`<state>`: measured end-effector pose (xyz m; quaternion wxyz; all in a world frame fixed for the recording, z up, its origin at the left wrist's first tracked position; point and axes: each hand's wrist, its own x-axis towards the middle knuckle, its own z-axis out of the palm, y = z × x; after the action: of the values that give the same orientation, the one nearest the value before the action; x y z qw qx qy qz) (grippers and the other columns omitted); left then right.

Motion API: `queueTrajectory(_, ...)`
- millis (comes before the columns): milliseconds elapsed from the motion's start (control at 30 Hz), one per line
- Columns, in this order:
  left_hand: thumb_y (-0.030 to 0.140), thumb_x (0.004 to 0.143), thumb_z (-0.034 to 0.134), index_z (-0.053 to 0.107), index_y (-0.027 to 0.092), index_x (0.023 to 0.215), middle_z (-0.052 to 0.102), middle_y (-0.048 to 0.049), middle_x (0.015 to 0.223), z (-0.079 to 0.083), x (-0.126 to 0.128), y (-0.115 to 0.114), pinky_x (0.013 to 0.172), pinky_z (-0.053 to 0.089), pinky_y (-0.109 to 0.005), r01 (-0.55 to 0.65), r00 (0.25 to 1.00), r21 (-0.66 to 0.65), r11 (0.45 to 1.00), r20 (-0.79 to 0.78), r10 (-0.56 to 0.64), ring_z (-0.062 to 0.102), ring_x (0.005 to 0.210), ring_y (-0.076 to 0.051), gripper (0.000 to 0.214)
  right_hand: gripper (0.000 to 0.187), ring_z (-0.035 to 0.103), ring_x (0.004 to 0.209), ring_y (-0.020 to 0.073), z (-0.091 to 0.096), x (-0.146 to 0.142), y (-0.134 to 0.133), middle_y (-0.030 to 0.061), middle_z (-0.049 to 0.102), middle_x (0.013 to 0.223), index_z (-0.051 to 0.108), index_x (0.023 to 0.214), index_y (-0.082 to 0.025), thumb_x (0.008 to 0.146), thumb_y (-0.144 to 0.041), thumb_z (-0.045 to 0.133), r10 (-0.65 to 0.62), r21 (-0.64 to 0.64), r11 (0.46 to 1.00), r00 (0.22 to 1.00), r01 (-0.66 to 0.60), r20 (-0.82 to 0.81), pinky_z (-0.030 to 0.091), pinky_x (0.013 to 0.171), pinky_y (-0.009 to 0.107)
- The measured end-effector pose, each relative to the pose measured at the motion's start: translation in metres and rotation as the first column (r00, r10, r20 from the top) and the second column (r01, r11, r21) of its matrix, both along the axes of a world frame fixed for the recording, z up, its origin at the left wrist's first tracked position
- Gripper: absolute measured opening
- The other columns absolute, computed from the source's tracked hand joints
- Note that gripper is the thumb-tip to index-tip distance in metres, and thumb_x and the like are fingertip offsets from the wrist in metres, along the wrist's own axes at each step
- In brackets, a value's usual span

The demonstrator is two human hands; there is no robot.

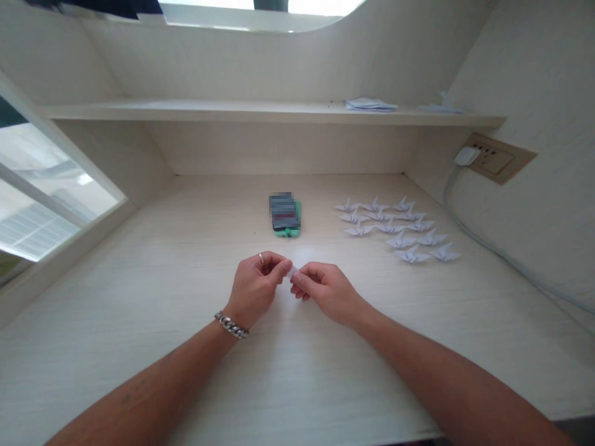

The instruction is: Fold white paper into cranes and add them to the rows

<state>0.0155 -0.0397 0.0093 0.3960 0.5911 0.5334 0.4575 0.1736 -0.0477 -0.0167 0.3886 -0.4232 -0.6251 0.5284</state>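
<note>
My left hand (256,282) and my right hand (320,288) meet over the middle of the pale wooden desk (139,347). Both pinch a small piece of white paper (292,271) between thumb and fingers; most of it is hidden by the fingers. A ring sits on a left finger and a chain bracelet (231,325) on the left wrist. Several folded white paper cranes (400,226) lie in rows to the right, beyond my right hand.
A phone in a green case (286,215) lies just beyond my hands. A shelf (232,111) above the desk holds loose paper sheets (370,104). A wall socket with a white plug (466,155) and a cable (488,244) is on the right; a window (41,204) is on the left.
</note>
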Motion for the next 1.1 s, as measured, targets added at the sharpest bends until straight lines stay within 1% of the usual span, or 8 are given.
queueTrajectory(267,0.026,0.074,0.068,0.067,0.014,0.062,0.06,0.0013,0.053,0.0,-0.001,0.0,0.051,0.041,-0.022,0.007,1.0,-0.004,1.0,-0.008,-0.007,0.051,0.051,-0.01,0.017,0.028,0.061,0.068,0.0134,0.001,0.001,0.0,0.0049,0.068,0.076,0.065,0.079,-0.015,0.087,-0.04,0.056,0.021,-0.02,1.0,1.0,-0.021,-0.015,0.049,0.063,0.026)
queueTrajectory(367,0.033,0.076,0.068,0.07,0.014,0.067,0.064,-0.0009,0.058,-0.005,-0.002,0.002,0.055,0.044,-0.023,0.063,0.998,-0.031,0.998,0.008,-0.063,0.055,0.055,-0.012,0.021,0.028,0.061,0.067,0.0129,0.001,0.003,0.001,0.0045,0.067,0.075,0.064,0.077,-0.015,0.088,-0.039,0.055,-0.016,-0.006,1.0,1.0,0.015,-0.025,0.049,0.063,0.026)
queueTrajectory(433,0.042,0.08,0.065,0.072,0.013,0.075,0.066,-0.0029,0.061,-0.009,-0.004,0.004,0.058,0.046,-0.025,0.095,0.994,-0.048,0.994,0.055,-0.092,0.058,0.059,-0.013,0.03,0.027,0.06,0.065,0.0125,0.001,0.003,0.001,0.0041,0.066,0.073,0.063,0.074,-0.015,0.088,-0.037,0.055,-0.031,-0.007,1.0,0.999,0.031,-0.037,0.049,0.063,0.026)
queueTrajectory(533,0.05,0.084,0.058,0.072,0.013,0.086,0.068,-0.0059,0.069,-0.013,-0.007,0.007,0.06,0.048,-0.027,0.099,0.988,-0.047,0.994,0.127,-0.093,0.062,0.063,-0.016,0.04,0.026,0.06,0.064,0.0125,0.001,0.004,0.002,0.0039,0.066,0.072,0.062,0.073,-0.015,0.087,-0.036,0.055,-0.036,-0.011,0.999,0.999,0.036,-0.029,0.049,0.063,0.026)
queueTrajectory(700,0.048,0.085,0.057,0.066,0.015,0.069,0.065,-0.0027,0.062,-0.011,-0.008,0.006,0.059,0.045,-0.025,0.161,0.986,-0.004,0.987,-0.049,-0.161,0.057,0.059,-0.013,0.037,0.027,0.061,0.066,0.0133,0.0,0.005,0.003,0.0043,0.067,0.073,0.063,0.074,-0.015,0.088,-0.038,0.055,-0.037,-0.006,0.999,0.999,0.037,-0.017,0.049,0.064,0.026)
queueTrajectory(767,0.045,0.085,0.057,0.065,0.016,0.068,0.064,-0.0009,0.062,-0.009,-0.008,0.004,0.059,0.044,-0.023,0.179,0.979,0.009,0.984,-0.096,-0.178,0.057,0.059,-0.013,0.035,0.028,0.061,0.066,0.0134,0.0,0.005,0.002,0.0043,0.067,0.072,0.063,0.074,-0.015,0.088,-0.037,0.055,-0.03,0.002,1.0,1.0,0.03,-0.008,0.048,0.064,0.026)
queueTrajectory(933,0.041,0.085,0.058,0.064,0.016,0.067,0.06,0.001,0.057,-0.009,-0.007,0.003,0.051,0.039,-0.021,0.16,0.974,0.028,0.987,-0.17,-0.153,0.053,0.054,-0.011,0.031,0.028,0.061,0.066,0.0133,-0.002,0.004,0.001,0.004,0.067,0.072,0.064,0.073,-0.015,0.088,-0.038,0.055,-0.014,0.016,1.0,1.0,0.014,0.018,0.048,0.065,0.026)
queueTrajectory(1100,0.035,0.083,0.059,0.066,0.017,0.066,0.061,0.0007,0.057,-0.007,-0.003,-0.001,0.049,0.037,-0.021,0.151,0.974,0.062,0.987,-0.18,-0.138,0.051,0.051,-0.011,0.026,0.031,0.062,0.067,0.0134,-0.002,0.003,0.001,0.0041,0.068,0.073,0.064,0.075,-0.016,0.088,-0.042,0.056,-0.04,0.02,0.999,0.999,0.039,0.034,0.047,0.064,0.025)
